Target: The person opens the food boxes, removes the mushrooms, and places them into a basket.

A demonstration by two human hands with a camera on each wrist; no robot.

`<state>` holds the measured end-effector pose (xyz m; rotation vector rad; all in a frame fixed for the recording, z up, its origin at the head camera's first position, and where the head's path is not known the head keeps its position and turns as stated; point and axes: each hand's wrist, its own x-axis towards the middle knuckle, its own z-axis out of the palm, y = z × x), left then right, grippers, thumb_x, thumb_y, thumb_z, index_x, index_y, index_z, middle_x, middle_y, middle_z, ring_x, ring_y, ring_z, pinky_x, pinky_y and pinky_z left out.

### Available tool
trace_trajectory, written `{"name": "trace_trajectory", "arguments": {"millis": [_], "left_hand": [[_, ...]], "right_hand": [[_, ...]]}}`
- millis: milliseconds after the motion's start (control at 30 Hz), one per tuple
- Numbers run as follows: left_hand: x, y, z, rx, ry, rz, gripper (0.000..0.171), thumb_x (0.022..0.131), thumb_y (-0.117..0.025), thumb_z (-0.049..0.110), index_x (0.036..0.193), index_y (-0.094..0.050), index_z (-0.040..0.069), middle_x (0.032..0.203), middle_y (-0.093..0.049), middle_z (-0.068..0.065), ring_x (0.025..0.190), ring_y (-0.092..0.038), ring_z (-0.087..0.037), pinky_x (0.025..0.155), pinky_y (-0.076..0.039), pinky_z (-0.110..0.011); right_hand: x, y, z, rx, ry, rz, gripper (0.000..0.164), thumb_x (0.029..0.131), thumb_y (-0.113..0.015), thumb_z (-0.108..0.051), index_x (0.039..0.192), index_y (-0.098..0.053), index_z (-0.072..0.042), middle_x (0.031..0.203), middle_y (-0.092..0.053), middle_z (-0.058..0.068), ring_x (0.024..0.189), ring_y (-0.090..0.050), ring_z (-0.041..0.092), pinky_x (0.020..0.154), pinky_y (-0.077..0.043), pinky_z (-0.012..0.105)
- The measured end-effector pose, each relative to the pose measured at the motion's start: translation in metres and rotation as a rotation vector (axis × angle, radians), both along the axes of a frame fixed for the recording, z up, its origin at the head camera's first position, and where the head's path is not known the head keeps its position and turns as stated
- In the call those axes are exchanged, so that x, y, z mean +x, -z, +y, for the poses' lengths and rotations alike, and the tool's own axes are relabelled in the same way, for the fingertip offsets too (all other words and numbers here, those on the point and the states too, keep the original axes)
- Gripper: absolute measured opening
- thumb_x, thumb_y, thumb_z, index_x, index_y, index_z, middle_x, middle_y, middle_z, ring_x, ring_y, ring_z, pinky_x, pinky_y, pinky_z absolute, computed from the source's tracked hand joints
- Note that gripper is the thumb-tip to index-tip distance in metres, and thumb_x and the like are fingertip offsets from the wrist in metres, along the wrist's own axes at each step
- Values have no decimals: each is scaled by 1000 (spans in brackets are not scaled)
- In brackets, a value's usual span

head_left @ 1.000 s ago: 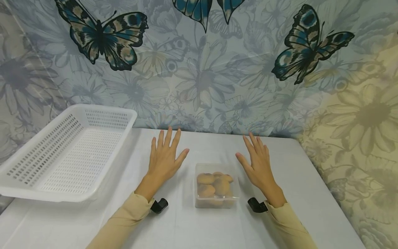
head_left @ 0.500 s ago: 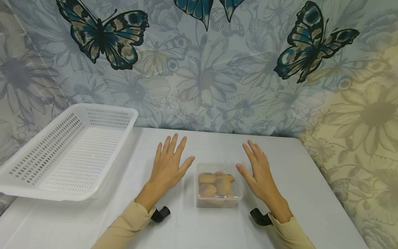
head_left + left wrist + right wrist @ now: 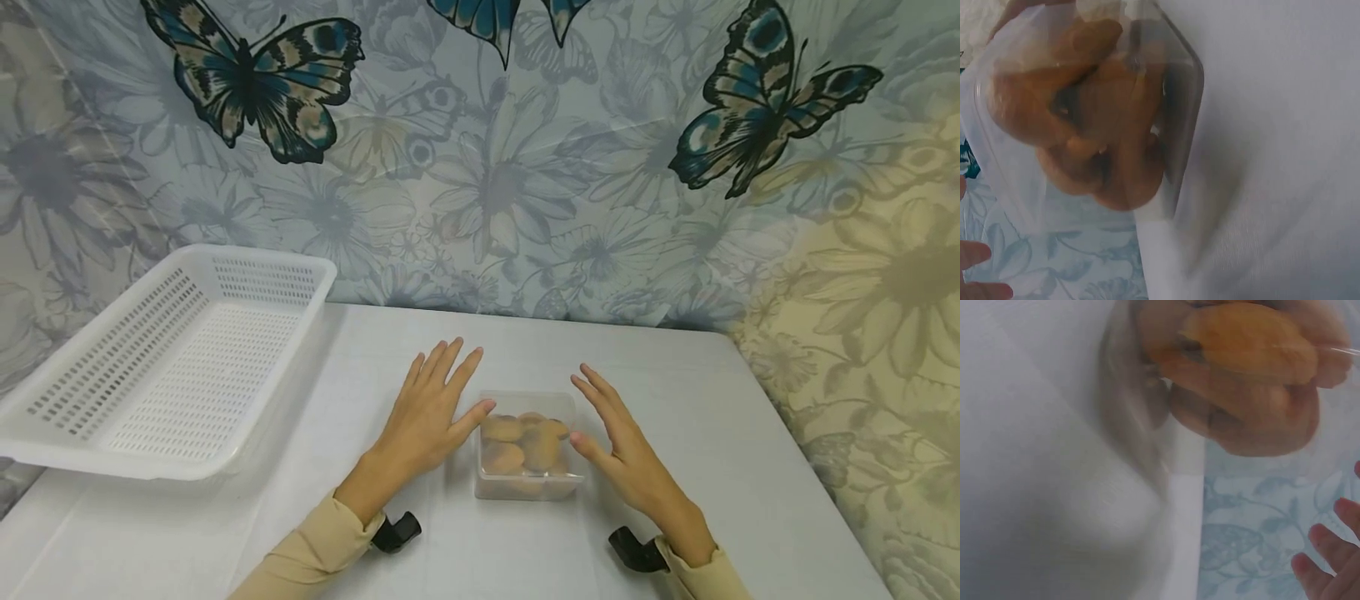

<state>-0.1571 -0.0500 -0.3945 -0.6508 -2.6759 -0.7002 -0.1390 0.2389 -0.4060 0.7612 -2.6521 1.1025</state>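
A clear plastic box with a lid stands on the white table, holding several rounded orange-brown pieces that look like small buns. My left hand hovers left of it, fingers straight and spread, its thumb overlapping the box's left edge in the head view. On the other side my right hand is held palm inward, thumb tip right at the box's right edge. Neither hand grips anything. Through the clear wall, the left wrist view shows the pieces up close; the right wrist view shows fingertips beyond the box.
A large white perforated plastic basket sits on the left of the table. Behind the table hangs a cloth printed with butterflies and flowers. A small black camera is worn on each wrist.
Both hands have come down and closer to the box, the left one moving right and the right one lowering beside it. The box stays in place; the view has shifted slightly.
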Motion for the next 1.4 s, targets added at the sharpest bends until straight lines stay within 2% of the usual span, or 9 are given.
{"name": "trace_trajectory", "arguments": {"millis": [200, 333, 533, 767, 900, 1033, 1133, 1300, 1400], "left_hand": [[8, 1, 10, -38, 188, -2, 61, 101, -51, 46, 153, -38, 17, 160, -34, -11, 149, -30, -33, 122, -22, -56], [14, 4, 18, -27, 323, 50, 57, 99, -56, 44, 148, -46, 18, 156, -43, -10, 146, -37, -32, 121, -27, -55], [18, 8, 27, -17, 452, 123, 46, 97, -60, 46, 137, -59, 23, 146, -55, -4, 142, -44, -30, 120, -30, -52], [19, 14, 29, -28, 489, 183, 45, 91, -67, 47, 131, -63, 25, 145, -56, -3, 141, -45, -31, 119, -31, -56], [18, 19, 31, -34, 505, 278, 43, 88, -73, 44, 126, -67, 24, 142, -59, 0, 138, -50, -27, 116, -36, -55], [17, 21, 32, -41, 526, 358, 40, 86, -76, 39, 123, -70, 24, 140, -61, 3, 134, -54, -23, 114, -41, -48], [17, 21, 33, -56, 532, 410, 39, 86, -76, 38, 122, -70, 25, 139, -61, 3, 131, -57, -23, 112, -44, -46], [16, 22, 33, -98, 535, 526, 37, 89, -72, 40, 122, -70, 24, 136, -64, 2, 126, -61, -24, 106, -49, -47], [15, 23, 35, -107, 536, 585, 37, 90, -72, 39, 122, -71, 22, 132, -67, 1, 123, -64, -25, 103, -52, -45]], "right_hand": [[3, 4, -3, -40, -116, -89, 73, 95, -63, -14, 157, -25, -25, 166, -16, 4, 151, -17, 39, 104, -25, 79], [5, 3, -3, -60, -185, -140, 78, 92, -69, -21, 157, -26, -24, 165, -17, 11, 151, -16, 39, 102, -23, 82], [4, 3, -2, -60, -209, -194, 97, 77, -85, -23, 156, -30, -20, 167, -11, 4, 150, -13, 44, 102, -24, 82], [3, 7, -4, -57, -175, -200, 101, 71, -91, -27, 154, -34, -17, 166, -10, -2, 150, -12, 44, 103, -26, 80], [4, 10, -6, -64, -151, -197, 100, 71, -91, -29, 153, -35, -19, 165, -12, 4, 149, -15, 44, 105, -26, 79], [4, 13, -6, -54, -129, -184, 101, 69, -92, -30, 152, -35, -23, 161, -18, 13, 145, -23, 44, 102, -33, 74], [4, 14, -5, -48, -135, -152, 101, 69, -92, -27, 152, -35, -22, 157, -24, 17, 143, -29, 37, 101, -37, 70], [2, 16, -5, -43, -145, -109, 102, 67, -93, -25, 151, -36, -20, 154, -29, 12, 141, -29, 11, 99, -40, 67], [2, 16, -5, -41, -139, -102, 101, 67, -93, -26, 151, -37, -20, 153, -32, 10, 138, -30, 6, 98, -41, 65]]}}
